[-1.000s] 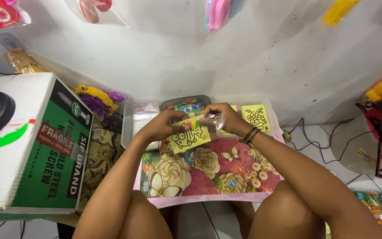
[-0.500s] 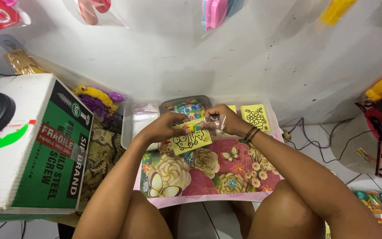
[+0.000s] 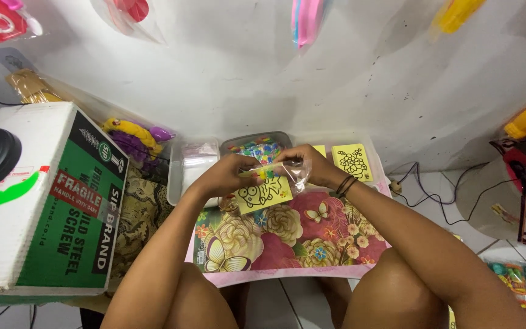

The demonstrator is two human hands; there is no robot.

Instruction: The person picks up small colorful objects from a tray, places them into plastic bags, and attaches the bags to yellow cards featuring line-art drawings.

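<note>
My left hand (image 3: 229, 172) and my right hand (image 3: 309, 164) meet over the far edge of a small flowered table (image 3: 287, 244). Together they hold a clear plastic bag (image 3: 287, 172) with small colourful pieces inside. A yellow card with a black line drawing (image 3: 264, 194) lies on the table just below my hands. A second yellow drawing card (image 3: 352, 161) lies to the right of my right wrist, which wears dark bands.
A grey tray of colourful small items (image 3: 257, 146) and a clear container (image 3: 196, 164) stand behind the table. A large green and white cardboard box (image 3: 44, 201) is at left. Packaged toys hang on the white wall; cables (image 3: 433, 189) run along the floor at right.
My hands have lifted slightly off the yellow card and drawn the clear bag up between them; the card lies more exposed on the table.
</note>
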